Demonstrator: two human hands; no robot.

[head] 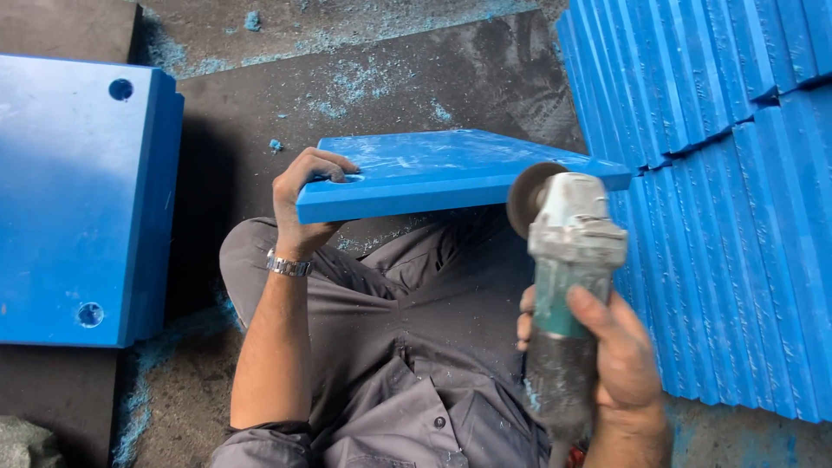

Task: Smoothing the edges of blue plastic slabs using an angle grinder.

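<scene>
Fingers of the left hand [303, 195] curl over the near left corner of a blue plastic slab [433, 173], the thumb below and the fingertips resting by a small hole in its top face, so this hand is closed on the slab and holds it up. A metal wristwatch [289, 264] sits on that wrist. The right hand [611, 347] is wrapped tight around the dusty body of an angle grinder [563, 286], gripping it with the head pointing away from the person. The grinder's disc [526, 198] meets the slab's near edge towards its right end; whether it truly touches cannot be told, since the disc is blurred.

The slab lies nearly flat above the person's lap, tilted a little, its top dusted with pale scuff marks. Under it are grey trousers [347, 295] and a grey shirt [416, 416], both flecked with blue dust.

To the right, a row of blue slabs [737, 217] stands on edge, packed close together and leaning, just beside the grinder. To the left, well apart from the hands, a stack of thick blue slabs [78, 199] lies flat, with a round hole near its far corner and another near its front corner. The dark floor [390, 78] beyond carries scattered blue shavings [347, 82].
</scene>
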